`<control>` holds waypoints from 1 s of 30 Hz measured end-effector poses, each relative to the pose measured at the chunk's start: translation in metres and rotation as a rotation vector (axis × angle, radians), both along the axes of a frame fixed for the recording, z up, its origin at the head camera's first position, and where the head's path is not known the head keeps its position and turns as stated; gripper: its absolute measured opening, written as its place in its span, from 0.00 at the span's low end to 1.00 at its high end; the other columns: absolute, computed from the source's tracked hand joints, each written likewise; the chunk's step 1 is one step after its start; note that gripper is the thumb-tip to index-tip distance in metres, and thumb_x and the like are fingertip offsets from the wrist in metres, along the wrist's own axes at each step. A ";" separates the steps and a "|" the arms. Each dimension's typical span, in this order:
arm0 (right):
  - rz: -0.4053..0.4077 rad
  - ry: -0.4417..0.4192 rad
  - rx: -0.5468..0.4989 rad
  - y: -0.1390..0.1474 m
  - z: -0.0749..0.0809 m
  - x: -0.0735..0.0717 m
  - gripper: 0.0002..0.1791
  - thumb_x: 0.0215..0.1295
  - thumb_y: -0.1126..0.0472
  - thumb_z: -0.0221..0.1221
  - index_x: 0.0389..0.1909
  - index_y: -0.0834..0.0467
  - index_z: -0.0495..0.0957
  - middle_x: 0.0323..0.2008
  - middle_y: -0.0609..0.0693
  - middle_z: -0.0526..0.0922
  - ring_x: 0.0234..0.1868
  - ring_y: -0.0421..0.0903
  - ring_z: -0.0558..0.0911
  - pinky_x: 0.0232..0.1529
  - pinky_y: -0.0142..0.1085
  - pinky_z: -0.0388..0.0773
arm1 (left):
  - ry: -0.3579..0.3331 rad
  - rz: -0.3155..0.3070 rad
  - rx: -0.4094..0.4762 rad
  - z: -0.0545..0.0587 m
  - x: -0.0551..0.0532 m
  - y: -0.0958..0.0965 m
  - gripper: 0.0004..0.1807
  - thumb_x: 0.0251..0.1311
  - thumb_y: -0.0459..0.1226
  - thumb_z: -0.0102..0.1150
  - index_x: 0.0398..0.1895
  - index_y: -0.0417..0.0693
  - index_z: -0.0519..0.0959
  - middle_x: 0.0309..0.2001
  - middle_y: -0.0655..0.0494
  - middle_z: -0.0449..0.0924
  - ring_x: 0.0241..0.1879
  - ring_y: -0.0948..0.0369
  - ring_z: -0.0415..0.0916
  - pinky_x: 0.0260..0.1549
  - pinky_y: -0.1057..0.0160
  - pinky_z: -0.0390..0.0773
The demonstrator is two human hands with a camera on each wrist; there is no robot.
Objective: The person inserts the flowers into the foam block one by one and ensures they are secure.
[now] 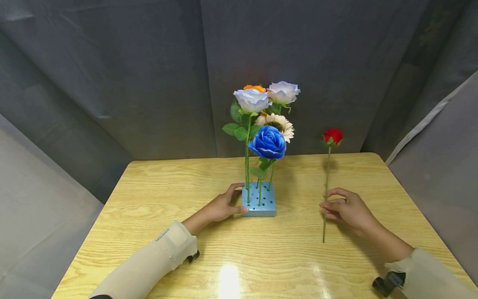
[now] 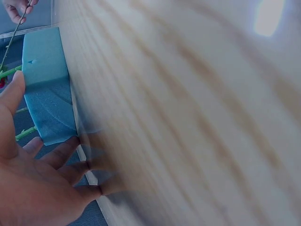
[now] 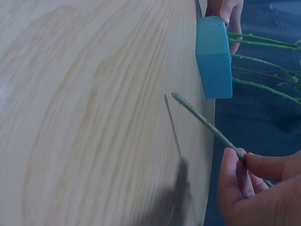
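A light-blue block (image 1: 258, 213) with holes in its top stands on the table. Stems rise from it, bearing a blue rose (image 1: 268, 142), two pale white roses (image 1: 252, 100), a cream sunflower-like bloom (image 1: 286, 128) and an orange flower (image 1: 254, 87) mostly hidden behind. My left hand (image 1: 223, 205) grips the block's left side, thumb at the front corner and fingers toward the back. To the right, my right hand (image 1: 349, 209) pinches a red rose (image 1: 333, 136) by its green stem (image 3: 202, 118). Bloom up, the stem's bare lower end points down above the tabletop.
The wooden table (image 1: 160, 187) has its far edge just behind the flowers. Dark grey cloth (image 1: 149, 74) hangs at the back, with lighter cloth (image 1: 440, 158) on the sides. A black wrist strap (image 1: 388, 283) shows at the right sleeve.
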State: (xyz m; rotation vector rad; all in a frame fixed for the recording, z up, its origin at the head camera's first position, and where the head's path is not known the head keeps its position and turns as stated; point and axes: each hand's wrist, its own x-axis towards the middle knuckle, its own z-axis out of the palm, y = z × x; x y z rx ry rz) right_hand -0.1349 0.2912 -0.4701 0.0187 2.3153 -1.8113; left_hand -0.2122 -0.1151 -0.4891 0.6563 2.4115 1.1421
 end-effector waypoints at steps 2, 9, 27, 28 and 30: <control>-0.003 0.012 -0.004 -0.004 0.002 0.000 0.26 0.76 0.68 0.57 0.67 0.74 0.61 0.46 0.60 0.88 0.42 0.46 0.89 0.42 0.36 0.87 | 0.002 -0.002 -0.004 0.000 0.000 0.000 0.49 0.66 0.53 0.67 0.83 0.60 0.49 0.78 0.42 0.60 0.78 0.44 0.57 0.74 0.40 0.57; -0.029 0.077 -0.018 -0.019 0.010 -0.002 0.22 0.76 0.69 0.57 0.65 0.73 0.65 0.40 0.53 0.89 0.41 0.45 0.90 0.43 0.37 0.87 | 0.006 -0.002 -0.003 -0.001 0.000 0.000 0.49 0.67 0.52 0.67 0.83 0.60 0.49 0.78 0.43 0.61 0.77 0.44 0.57 0.73 0.41 0.59; -0.048 0.280 0.036 -0.055 0.023 -0.006 0.15 0.75 0.71 0.58 0.58 0.72 0.73 0.48 0.72 0.85 0.44 0.41 0.89 0.47 0.37 0.86 | 0.013 -0.006 -0.017 0.000 0.001 0.000 0.49 0.67 0.53 0.67 0.83 0.59 0.48 0.78 0.43 0.61 0.77 0.43 0.58 0.73 0.40 0.59; -0.049 0.295 0.036 -0.058 0.024 -0.007 0.15 0.74 0.71 0.58 0.58 0.72 0.73 0.48 0.72 0.85 0.44 0.40 0.89 0.47 0.38 0.86 | 0.015 -0.006 -0.019 0.001 0.001 0.000 0.49 0.67 0.53 0.67 0.83 0.59 0.48 0.78 0.43 0.61 0.77 0.43 0.58 0.73 0.40 0.59; -0.053 0.319 0.028 -0.063 0.027 -0.008 0.15 0.74 0.72 0.58 0.57 0.72 0.73 0.47 0.72 0.85 0.43 0.40 0.89 0.46 0.39 0.86 | 0.018 -0.005 -0.021 0.001 0.001 0.000 0.49 0.67 0.53 0.67 0.83 0.59 0.48 0.78 0.43 0.61 0.77 0.43 0.58 0.73 0.40 0.59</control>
